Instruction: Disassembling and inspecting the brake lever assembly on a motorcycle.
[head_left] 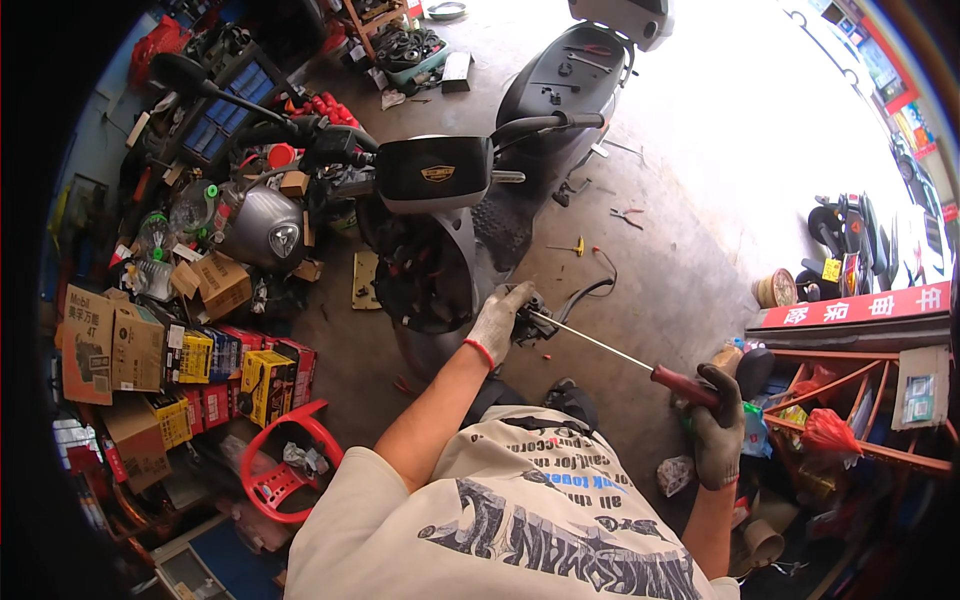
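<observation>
My left hand [500, 320], in a pale work glove with a red cuff, is closed around a dark mechanical part [531, 318] beside the scooter's front. A black cable [580, 292] seems to run from that part. My right hand [720, 430], in a dark-palmed glove, grips the dark red handle of a long screwdriver [640, 365]. Its thin shaft points left and its tip reaches the dark part; exactly where it touches is too small to tell. The grey scooter [455, 240] stands ahead with its front panel off, showing dark wiring inside.
Pliers [628, 217] and a yellow-handled tool [568, 246] lie on the concrete floor. A wrench [588, 62] rests on the scooter seat [565, 85]. Boxes [140, 350] and a red plastic stool [268, 478] crowd the left; an orange metal rack [870, 400] stands right.
</observation>
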